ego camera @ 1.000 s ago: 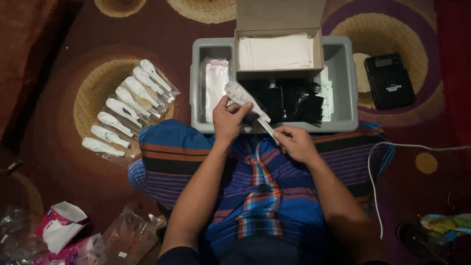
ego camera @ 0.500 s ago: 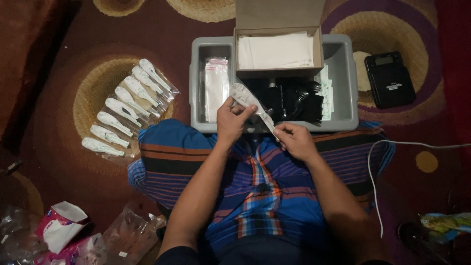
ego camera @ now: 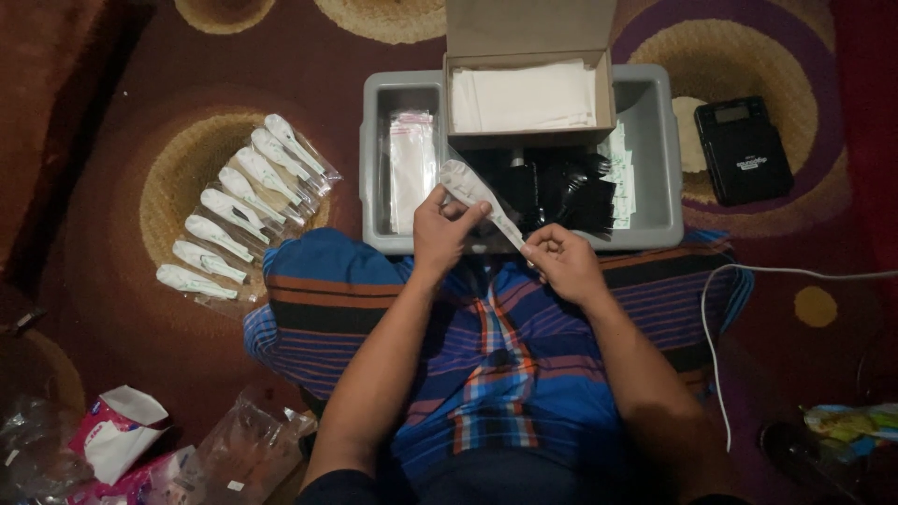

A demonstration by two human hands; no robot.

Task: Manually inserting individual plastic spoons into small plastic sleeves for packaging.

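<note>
Holding a white wrapped spoon (ego camera: 475, 198) over the near rim of the grey tray (ego camera: 374, 159), we pinch its bowl with the left hand (ego camera: 440, 231) and its tail with the right hand (ego camera: 561, 262). Eight finished packets (ego camera: 238, 201) lie left; black cutlery (ego camera: 561, 187) remains. Its exact kind is unclear.

I see a patterned carpet (ego camera: 112, 140) bearing a grey tray (ego camera: 374, 168) just beyond my hands, wrapped spoons (ego camera: 238, 210) left of them.
</note>
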